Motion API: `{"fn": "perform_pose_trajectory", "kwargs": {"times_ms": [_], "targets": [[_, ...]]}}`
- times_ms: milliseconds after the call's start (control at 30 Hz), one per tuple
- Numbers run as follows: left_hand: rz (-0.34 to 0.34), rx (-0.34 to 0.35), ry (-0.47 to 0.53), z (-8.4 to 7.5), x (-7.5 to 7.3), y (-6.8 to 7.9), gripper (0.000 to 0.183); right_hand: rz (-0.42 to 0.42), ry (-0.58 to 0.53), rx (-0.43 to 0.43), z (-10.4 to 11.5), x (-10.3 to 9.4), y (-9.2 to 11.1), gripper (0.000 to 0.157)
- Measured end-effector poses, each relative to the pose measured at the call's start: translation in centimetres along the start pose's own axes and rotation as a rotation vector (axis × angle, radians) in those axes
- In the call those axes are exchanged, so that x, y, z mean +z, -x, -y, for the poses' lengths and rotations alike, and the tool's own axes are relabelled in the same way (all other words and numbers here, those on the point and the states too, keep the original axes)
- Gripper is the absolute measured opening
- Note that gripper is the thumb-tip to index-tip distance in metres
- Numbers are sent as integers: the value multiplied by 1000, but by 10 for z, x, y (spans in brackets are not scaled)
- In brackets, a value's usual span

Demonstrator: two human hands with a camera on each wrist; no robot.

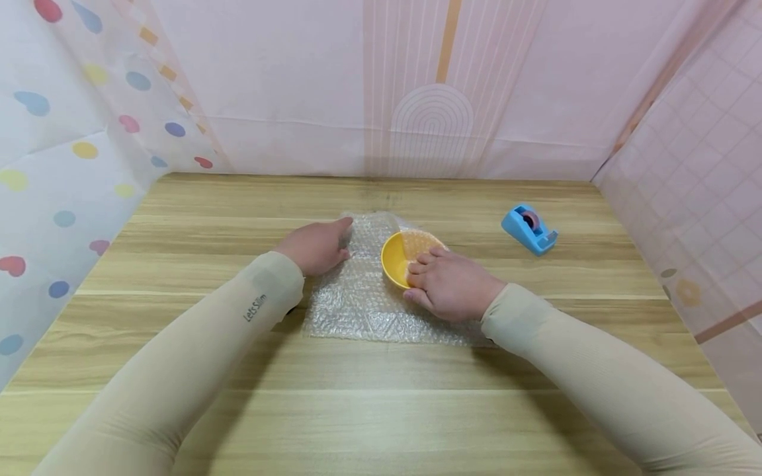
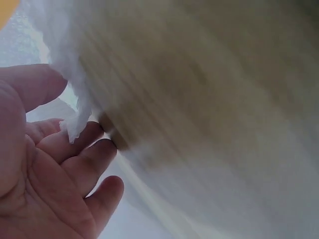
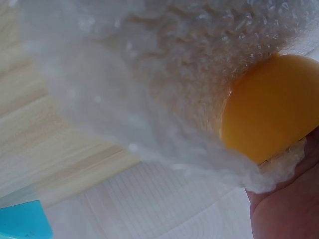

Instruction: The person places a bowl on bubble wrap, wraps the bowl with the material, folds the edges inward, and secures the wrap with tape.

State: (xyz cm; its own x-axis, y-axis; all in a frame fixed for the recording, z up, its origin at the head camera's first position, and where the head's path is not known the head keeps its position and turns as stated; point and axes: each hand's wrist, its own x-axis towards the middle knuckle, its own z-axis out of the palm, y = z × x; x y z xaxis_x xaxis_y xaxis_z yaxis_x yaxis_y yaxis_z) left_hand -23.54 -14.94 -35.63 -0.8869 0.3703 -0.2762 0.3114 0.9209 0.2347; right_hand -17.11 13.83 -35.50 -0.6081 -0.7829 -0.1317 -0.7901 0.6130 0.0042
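A yellow bowl (image 1: pixel 393 258) stands on a sheet of clear bubble wrap (image 1: pixel 357 291), and a flap of the wrap is folded over the bowl's right part. My right hand (image 1: pixel 454 285) presses this flap down over the rim, with fingertips inside the bowl. In the right wrist view, the bowl's rounded outer side (image 3: pixel 274 109) shows beside the palm. At the sheet's left edge is my left hand (image 1: pixel 315 248), thumb and index finger apart. In the left wrist view, the wrap's edge (image 2: pixel 77 109) hangs between the thumb and loosely bent fingers (image 2: pixel 84 169).
A blue tape dispenser (image 1: pixel 530 229) with a roll of tape stands on the wooden table (image 1: pixel 381 403), to the right of the wrap. Patterned cloth walls (image 1: pixel 286 86) close off the back and both sides.
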Motion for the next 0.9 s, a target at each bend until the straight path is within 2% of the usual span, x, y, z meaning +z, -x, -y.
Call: {"fn": "perform_pose_trajectory", "kwargs": {"times_ms": [133, 333, 567, 733, 900], "targets": [[-8, -16, 75, 0, 0, 1, 79, 5, -9, 8, 1, -2, 0, 54], [-61, -38, 215, -2, -2, 1, 79, 6, 0, -1, 2, -3, 1, 54], [-100, -83, 382, -6, -7, 1, 92, 3, 33, -30, 0, -3, 0, 52], [-72, -140, 461, -10, -11, 4, 100, 6, 27, -27, 0, -4, 1, 52], [-49, -176, 460, -11, -13, 5, 98, 6, 38, -31, 1, -4, 1, 52]]}}
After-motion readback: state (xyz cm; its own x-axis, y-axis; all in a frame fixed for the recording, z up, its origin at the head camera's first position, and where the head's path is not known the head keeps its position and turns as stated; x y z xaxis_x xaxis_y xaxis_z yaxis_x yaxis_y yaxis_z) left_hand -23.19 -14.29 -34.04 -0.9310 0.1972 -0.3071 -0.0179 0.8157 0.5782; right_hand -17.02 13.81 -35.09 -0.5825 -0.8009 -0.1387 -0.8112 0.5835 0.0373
